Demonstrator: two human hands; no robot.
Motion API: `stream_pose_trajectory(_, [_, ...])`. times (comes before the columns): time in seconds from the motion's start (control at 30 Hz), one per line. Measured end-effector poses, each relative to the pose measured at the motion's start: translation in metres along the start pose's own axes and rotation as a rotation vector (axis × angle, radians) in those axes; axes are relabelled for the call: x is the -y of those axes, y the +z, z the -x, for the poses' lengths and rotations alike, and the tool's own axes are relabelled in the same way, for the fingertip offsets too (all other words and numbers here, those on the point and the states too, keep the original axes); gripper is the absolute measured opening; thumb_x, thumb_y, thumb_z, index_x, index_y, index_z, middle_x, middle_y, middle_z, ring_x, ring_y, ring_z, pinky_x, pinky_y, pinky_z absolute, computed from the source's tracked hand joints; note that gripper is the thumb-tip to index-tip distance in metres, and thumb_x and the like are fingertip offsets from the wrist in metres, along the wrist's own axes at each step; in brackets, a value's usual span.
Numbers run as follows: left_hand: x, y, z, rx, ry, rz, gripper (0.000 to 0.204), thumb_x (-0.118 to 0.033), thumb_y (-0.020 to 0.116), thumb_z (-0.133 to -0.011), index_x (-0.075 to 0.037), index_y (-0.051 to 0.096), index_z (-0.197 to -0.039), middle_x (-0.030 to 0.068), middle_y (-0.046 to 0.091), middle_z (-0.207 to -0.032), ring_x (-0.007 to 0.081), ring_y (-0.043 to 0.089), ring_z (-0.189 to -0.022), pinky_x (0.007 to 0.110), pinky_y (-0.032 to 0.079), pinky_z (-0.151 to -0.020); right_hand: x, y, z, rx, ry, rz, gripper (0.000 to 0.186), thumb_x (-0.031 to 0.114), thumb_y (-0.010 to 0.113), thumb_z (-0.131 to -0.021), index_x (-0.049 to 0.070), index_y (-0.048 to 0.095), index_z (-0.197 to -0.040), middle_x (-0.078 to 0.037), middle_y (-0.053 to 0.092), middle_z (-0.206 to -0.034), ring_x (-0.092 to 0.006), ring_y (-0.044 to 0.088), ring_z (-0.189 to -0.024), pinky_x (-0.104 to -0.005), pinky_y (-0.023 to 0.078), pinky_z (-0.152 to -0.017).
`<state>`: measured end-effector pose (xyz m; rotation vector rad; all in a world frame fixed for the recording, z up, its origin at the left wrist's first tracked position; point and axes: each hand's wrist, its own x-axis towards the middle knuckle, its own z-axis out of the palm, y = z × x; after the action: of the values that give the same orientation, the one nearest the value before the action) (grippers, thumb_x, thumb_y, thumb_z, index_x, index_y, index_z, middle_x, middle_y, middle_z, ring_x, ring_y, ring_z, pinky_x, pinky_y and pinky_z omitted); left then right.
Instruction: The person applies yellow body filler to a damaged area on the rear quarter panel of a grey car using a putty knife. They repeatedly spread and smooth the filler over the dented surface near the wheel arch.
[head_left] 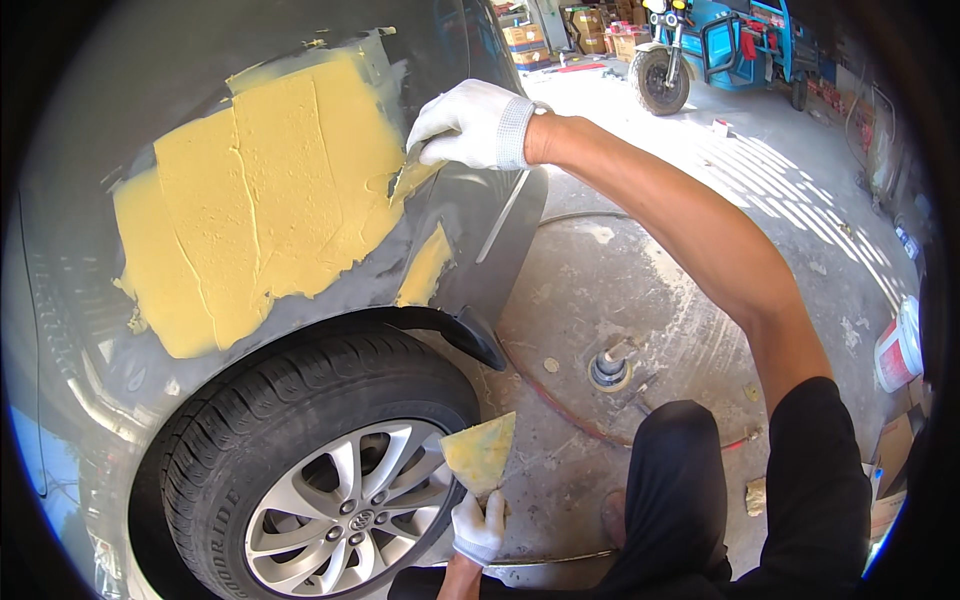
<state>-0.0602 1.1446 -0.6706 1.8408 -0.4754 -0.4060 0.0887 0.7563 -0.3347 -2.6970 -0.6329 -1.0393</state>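
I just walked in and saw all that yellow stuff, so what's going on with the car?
A white-gloved person is at a grey car's side. The right hand holds a yellow-smeared spreader at the right edge of a big, ridged yellow patch above the wheel. The left hand holds a second smeared spreader low down, by the wheel. A smaller yellow patch sits below the right hand.

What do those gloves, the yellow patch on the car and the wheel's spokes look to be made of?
Gloves: matt white knit, probably cotton or nylon; the ribbed cuff suggests it.
Yellow patch: a putty-like paste, dull and mostly smooth, with ridges and ragged edges.
Spokes: silvery, satin, probably metal, judging by the highlights, though silver-painted plastic could look similar.
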Motion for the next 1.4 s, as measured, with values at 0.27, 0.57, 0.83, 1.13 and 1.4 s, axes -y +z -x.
stream_pose_trajectory(0.27, [-0.007,0.000,-0.001,-0.033,-0.030,-0.049,0.021,-0.016,0.061,-0.100,0.003,0.066,-0.090,0.0083,0.070,-0.065,0.0153,0.068,-0.057,0.033,0.053,-0.057,-0.003,-0.008,-0.019,-0.061,0.039,0.077,0.033,0.030,0.070,-0.089,0.006,0.078,-0.111,-0.017,0.076,-0.108,-0.0363,0.071,-0.099,-0.0418,0.055,-0.090])
stream_pose_trajectory(0.57, [-0.002,0.000,-0.002,0.006,0.054,-0.053,0.022,-0.015,0.057,-0.103,0.004,0.066,-0.108,0.0028,0.066,-0.069,0.0064,0.053,-0.053,0.025,0.042,-0.051,-0.015,-0.029,-0.037,-0.131,0.037,0.123,0.038,0.036,0.070,-0.090,0.010,0.077,-0.118,-0.016,0.076,-0.109,-0.0353,0.071,-0.100,-0.0413,0.055,-0.091])
stream_pose_trajectory(0.83, [-0.009,0.000,0.000,-0.028,0.060,-0.058,0.022,-0.016,0.058,-0.103,0.003,0.066,-0.096,0.0040,0.066,-0.065,0.0086,0.057,-0.053,0.027,0.044,-0.051,-0.013,-0.052,-0.020,-0.233,-0.018,0.110,0.027,0.025,0.069,-0.094,0.007,0.077,-0.111,-0.013,0.076,-0.106,-0.0304,0.073,-0.098,-0.0376,0.057,-0.091])
stream_pose_trajectory(1.13, [-0.006,0.001,0.000,-0.038,0.088,-0.066,0.023,-0.017,0.059,-0.103,0.002,0.066,-0.092,0.0047,0.065,-0.062,0.0106,0.058,-0.051,0.029,0.045,-0.050,0.019,-0.017,-0.009,0.111,-0.111,0.155,0.021,0.022,0.064,-0.094,0.007,0.074,-0.104,-0.012,0.070,-0.099,-0.0343,0.067,-0.097,-0.0434,0.054,-0.089])
stream_pose_trajectory(1.4, [-0.016,-0.002,0.000,-0.037,0.095,-0.081,0.025,-0.018,0.059,-0.103,0.001,0.065,-0.088,0.0050,0.064,-0.060,0.0120,0.059,-0.050,0.030,0.045,-0.050,0.016,-0.019,-0.028,0.021,-0.107,0.124,0.023,0.022,0.067,-0.093,0.005,0.075,-0.106,-0.013,0.072,-0.098,-0.0353,0.067,-0.097,-0.0432,0.053,-0.088])
